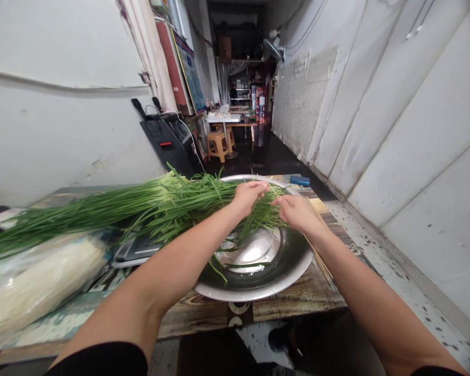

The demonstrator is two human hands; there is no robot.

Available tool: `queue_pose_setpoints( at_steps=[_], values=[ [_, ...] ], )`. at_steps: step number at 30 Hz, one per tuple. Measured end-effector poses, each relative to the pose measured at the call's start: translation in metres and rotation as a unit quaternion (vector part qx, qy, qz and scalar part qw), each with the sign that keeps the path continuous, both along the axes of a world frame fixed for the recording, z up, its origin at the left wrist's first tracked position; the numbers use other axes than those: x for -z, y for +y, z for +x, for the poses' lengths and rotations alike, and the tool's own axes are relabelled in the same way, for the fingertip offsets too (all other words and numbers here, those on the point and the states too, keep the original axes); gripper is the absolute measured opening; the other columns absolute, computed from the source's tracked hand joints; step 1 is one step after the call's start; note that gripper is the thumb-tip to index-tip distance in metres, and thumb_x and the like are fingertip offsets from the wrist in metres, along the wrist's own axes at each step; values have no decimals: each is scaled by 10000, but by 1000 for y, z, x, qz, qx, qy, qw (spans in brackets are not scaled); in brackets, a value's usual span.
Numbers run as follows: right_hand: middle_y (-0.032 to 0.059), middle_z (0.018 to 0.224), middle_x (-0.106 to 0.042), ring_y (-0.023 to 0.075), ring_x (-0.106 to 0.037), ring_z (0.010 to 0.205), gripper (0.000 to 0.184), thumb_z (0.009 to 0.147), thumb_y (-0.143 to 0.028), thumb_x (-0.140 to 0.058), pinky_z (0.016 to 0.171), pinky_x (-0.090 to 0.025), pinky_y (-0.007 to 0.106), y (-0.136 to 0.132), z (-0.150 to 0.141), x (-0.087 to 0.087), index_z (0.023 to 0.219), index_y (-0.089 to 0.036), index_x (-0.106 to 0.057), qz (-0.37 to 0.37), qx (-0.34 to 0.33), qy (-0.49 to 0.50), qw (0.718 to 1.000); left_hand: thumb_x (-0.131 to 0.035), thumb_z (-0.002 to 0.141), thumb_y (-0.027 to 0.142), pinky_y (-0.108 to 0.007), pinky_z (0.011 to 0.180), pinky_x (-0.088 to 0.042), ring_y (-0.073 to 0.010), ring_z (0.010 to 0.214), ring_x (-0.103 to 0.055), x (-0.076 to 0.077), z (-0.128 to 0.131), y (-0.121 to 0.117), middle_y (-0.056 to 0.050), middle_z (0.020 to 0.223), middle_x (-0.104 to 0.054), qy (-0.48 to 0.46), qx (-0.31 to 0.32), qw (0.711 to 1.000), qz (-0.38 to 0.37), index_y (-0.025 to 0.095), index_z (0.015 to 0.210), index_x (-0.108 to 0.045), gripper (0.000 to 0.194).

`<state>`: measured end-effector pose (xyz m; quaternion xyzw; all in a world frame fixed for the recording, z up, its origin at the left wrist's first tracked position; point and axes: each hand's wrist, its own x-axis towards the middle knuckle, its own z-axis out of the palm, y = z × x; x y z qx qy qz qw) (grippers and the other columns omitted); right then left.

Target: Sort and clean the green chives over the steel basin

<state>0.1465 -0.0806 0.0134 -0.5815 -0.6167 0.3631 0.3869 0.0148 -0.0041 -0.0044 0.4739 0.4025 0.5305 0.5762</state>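
Glossy metal basin [256, 250], woodgrain tabletop [297, 305], plastic bag [50, 279]

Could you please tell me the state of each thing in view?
Left hand: fingers bent together, grip unclear
Right hand: fingers curled, grip unclear
Metal basin: upright, open
Green stalks: heaped, partly over the basin
Plastic bag: filled, lying down
Blue box: lying flat
Plastic stools: upright

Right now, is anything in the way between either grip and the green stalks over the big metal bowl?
Nothing visible is: the left grip and right grip are right by the green stalks, above the metal bowl.
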Motion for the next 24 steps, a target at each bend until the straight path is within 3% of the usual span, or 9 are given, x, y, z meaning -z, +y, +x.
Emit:
queue_pose_setpoints(
  at_steps=[14, 20, 24],
  values=[
    [-77, 326, -408, 57, -312, 245, 248, 863, -166, -345, 330, -266, 164, 1, -1, 0, 743, -136, -560, -11, 2, 15, 1000, -685, 633, 204, -217, 572, -373, -76, 562, -507, 3, 4, -2, -57, 744, -692, 6, -21, 1000, 10, 122, 801, -712, 189],
    [-73, 336, -420, 50, -311, 246, 224, 856, -188, -375, 318, -250, 156, 1, -1, -1, 698, -150, -530, -2, 14, 37, 999, -696, 628, 212, -262, 664, -436, -102, 608, -553, 3, 8, -10, -81, 783, -708, 41, 16, 998, 40, 108, 810, -720, 210],
    [-81, 355, -403, 45, -269, 244, 234, 867, -226, -344, 304, -223, 158, 4, 1, 1, 691, -169, -486, 15, 49, 58, 997, -659, 668, 171, -300, 824, -446, -160, 794, -622, 2, 15, -19, -81, 894, -715, 113, 65, 986, 103, 115, 888, -723, 237]
  ],
)
